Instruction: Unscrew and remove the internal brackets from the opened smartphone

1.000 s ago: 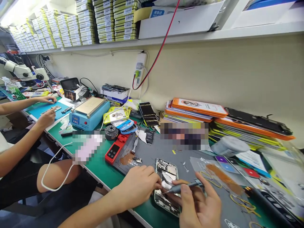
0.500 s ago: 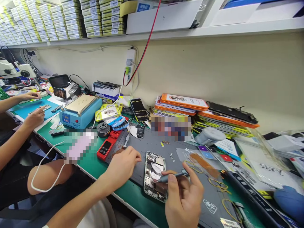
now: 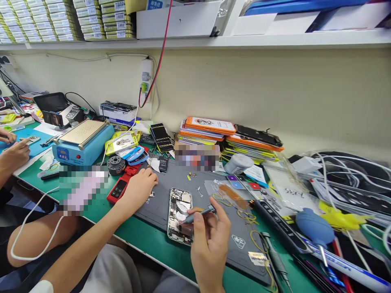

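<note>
At left, a co-worker's hand (image 3: 17, 155) holds a small pale device (image 3: 33, 140). Rightward come a blue machine (image 3: 84, 144) and a red device (image 3: 118, 189). The left hand (image 3: 141, 186) is over the red device's right side; whether its fingers hold anything, I cannot tell. Next, the opened phone (image 3: 177, 208) lies on the grey mat's (image 3: 159, 215) near side. The right hand's (image 3: 212, 232) fingers pinch a grey pen-shaped tool (image 3: 190, 218), tip over the phone.

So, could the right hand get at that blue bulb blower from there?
Probably yes: the blue blower lies farther right, with only low things between, such as the long black tool. But the right hand holds a grey pen-like tool, so it would likely have to set that down first.
</note>
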A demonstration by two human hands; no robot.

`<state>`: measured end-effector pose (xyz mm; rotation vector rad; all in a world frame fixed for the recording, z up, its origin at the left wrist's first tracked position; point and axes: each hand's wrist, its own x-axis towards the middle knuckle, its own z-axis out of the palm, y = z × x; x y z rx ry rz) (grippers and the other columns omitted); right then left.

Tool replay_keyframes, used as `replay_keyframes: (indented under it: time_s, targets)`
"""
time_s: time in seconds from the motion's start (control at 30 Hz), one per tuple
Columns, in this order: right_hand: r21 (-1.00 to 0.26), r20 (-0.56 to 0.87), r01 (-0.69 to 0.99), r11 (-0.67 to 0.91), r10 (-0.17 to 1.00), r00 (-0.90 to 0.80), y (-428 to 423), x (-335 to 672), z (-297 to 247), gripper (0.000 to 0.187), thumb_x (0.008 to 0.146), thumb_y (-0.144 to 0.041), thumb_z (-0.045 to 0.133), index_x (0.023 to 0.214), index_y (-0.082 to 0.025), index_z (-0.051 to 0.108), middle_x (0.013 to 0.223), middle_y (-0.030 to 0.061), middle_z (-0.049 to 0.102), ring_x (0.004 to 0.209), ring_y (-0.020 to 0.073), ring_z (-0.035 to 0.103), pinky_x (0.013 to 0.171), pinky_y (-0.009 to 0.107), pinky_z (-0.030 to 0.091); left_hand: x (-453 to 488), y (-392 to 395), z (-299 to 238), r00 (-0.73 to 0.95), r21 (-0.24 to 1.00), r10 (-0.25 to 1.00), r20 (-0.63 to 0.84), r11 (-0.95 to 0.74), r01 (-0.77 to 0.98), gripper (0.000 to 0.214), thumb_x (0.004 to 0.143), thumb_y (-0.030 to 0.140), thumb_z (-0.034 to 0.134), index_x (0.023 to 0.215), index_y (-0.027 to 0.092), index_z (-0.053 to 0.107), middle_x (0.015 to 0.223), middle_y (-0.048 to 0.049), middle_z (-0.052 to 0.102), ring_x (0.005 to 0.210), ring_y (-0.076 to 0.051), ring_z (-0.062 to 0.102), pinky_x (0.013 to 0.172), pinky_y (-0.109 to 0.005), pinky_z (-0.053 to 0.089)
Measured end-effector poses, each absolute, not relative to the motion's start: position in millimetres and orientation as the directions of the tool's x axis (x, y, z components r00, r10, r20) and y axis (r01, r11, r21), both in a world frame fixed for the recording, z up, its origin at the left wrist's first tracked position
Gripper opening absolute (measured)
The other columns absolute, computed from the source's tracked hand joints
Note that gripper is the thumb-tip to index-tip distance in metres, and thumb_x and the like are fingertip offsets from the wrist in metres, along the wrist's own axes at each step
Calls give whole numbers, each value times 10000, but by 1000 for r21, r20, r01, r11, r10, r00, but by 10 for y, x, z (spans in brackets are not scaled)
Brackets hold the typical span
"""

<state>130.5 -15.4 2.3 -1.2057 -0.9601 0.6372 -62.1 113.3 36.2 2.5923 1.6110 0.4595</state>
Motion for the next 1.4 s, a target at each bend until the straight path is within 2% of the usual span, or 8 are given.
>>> replay_keyframes:
  time_s: [0.23,0.47,0.6,0.8,1.4]
  targets:
    - [-967,247,67,245,849,467,-161,1323,11,656,1094,-547,679,1628,-239,453,1075,99,737,860,236,732,680,357,693,-735,1178,381,375,270,902,215,-424,864,245,1167,250,564,1079,230,792,1132,-31,772,1086,-227,665,940,-321,538]
    - [-964,259,66,259,843,471,-165,1318,12,590,1104,-519,675,1595,-246,495,1072,94,734,864,224,719,666,341,690,-684,1241,377,382,295,899,214,-432,853,210,1141,240,600,1049,217,788,1114,-49,764,1092,-253,642,920,-338,526]
    - [-962,265,67,265,843,469,-159,1316,15,563,1117,-497,658,1593,-246,495,1078,97,735,937,246,757,674,346,703,-704,1242,369,384,314,898,216,-436,843,179,1130,232,616,1064,210,781,1136,-53,761,1116,-261,638,926,-353,525]
    - [-962,265,71,262,847,462,-159,1326,18,577,1121,-500,661,1614,-270,469,1082,87,743,967,253,778,676,348,719,-746,1241,353,381,336,899,216,-435,835,250,1149,265,573,1097,222,814,1163,-59,766,1103,-263,641,943,-366,538]
    - [-964,264,96,248,843,469,-164,1329,43,619,1103,-530,657,1617,-254,451,1040,88,731,803,234,738,602,344,663,-759,1215,330,378,356,905,197,-425,832,379,1159,205,440,1200,224,816,1209,-87,758,1169,-285,645,1008,-393,567]
